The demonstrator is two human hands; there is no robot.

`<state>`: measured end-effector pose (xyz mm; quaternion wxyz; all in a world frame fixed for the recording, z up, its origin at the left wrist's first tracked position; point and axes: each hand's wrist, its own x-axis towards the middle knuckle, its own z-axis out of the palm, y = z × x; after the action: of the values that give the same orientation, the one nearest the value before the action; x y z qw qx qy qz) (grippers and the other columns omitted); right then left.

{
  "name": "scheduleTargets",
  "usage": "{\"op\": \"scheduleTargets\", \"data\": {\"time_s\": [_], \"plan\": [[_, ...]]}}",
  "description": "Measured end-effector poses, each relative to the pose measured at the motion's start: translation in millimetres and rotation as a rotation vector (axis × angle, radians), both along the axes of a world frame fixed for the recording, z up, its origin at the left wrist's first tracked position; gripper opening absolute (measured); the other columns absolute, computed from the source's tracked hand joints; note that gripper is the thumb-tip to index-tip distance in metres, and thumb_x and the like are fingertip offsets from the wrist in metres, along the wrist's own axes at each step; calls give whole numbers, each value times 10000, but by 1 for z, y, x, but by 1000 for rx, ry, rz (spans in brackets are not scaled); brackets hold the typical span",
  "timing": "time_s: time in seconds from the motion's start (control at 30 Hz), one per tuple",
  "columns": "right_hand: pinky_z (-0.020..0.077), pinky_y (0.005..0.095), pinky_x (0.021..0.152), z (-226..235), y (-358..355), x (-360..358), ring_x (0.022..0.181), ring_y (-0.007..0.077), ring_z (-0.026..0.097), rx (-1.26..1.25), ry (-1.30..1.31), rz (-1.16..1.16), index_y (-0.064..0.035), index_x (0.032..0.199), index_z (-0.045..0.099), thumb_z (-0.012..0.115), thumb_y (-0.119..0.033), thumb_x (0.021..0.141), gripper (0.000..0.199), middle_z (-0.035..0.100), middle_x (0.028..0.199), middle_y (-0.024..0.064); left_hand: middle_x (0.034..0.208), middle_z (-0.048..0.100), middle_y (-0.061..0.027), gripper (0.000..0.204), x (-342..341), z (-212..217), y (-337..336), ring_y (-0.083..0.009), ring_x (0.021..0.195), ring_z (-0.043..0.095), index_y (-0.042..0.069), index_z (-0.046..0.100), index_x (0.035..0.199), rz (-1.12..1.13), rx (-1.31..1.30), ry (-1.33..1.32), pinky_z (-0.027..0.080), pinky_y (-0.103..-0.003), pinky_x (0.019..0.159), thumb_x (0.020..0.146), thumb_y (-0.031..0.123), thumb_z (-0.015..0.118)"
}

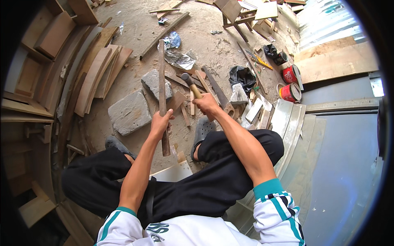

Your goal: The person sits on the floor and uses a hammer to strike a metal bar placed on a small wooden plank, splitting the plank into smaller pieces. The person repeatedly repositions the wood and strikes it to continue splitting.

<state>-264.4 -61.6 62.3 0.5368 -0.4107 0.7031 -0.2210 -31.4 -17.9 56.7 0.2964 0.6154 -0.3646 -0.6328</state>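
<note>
My left hand (161,123) is closed round a long, narrow wooden strip (162,78), which stands out both ahead of the fist and back toward my lap. In my right hand (208,105) is a hammer (193,87), gripped by its handle, its dark head pointing away from me and to the left. The hammer head is apart from the strip. Two grey concrete blocks (130,113) lie on the ground left of the strip. Right of the hammer, a handsaw (217,90) rests on the ground among short wood offcuts (184,115).
Leaning wood panels (96,78) and wooden frames line the left side. To the right stand red paint cans (290,93), a black plastic bag (242,78) and stacked sheets (283,123). Crumpled foil (180,59) and a loose plank (164,35) lie ahead. A wooden stool (240,20) is farther off.
</note>
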Motion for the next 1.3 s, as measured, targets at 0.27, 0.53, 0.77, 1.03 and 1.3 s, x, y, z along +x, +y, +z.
{"op": "scheduleTargets", "data": {"time_s": [0.27,0.53,0.77,1.03,1.3], "plan": [[433,369,400,-73,-52,-67,440,187,554,83,247,-433,49,802,679,724,-146,764,204,609,599,103,610,548,-46,379,34,-31,-11,-145,447,546,41,535,791,-45,24,-61,453,-315,430,966,369,611],[406,341,365,-114,-126,-122,415,151,471,79,87,-642,-10,740,566,710,-79,791,168,510,574,49,680,640,-120,387,53,-46,-22,-222,575,630,7,652,937,-183,-163,-409,500,-371,571,922,394,661],[418,349,380,-89,-162,-117,433,167,498,14,96,-746,5,772,597,702,-116,808,163,534,600,61,755,687,-172,421,45,-49,-26,-351,723,684,33,668,991,-144,-267,-674,512,-425,678,853,427,726],[414,338,374,-79,-111,-83,428,167,520,57,223,-462,31,750,595,769,-173,798,273,547,570,69,752,698,-128,557,38,-54,-25,-321,723,690,44,649,985,-11,-274,-735,516,-437,690,822,575,703],[365,344,417,23,-90,-57,450,168,471,225,200,-68,-6,693,573,768,-164,823,283,502,567,60,694,647,-93,644,41,-68,-21,-207,595,656,-5,581,1033,98,-83,-375,509,-348,544,850,607,662]]}}
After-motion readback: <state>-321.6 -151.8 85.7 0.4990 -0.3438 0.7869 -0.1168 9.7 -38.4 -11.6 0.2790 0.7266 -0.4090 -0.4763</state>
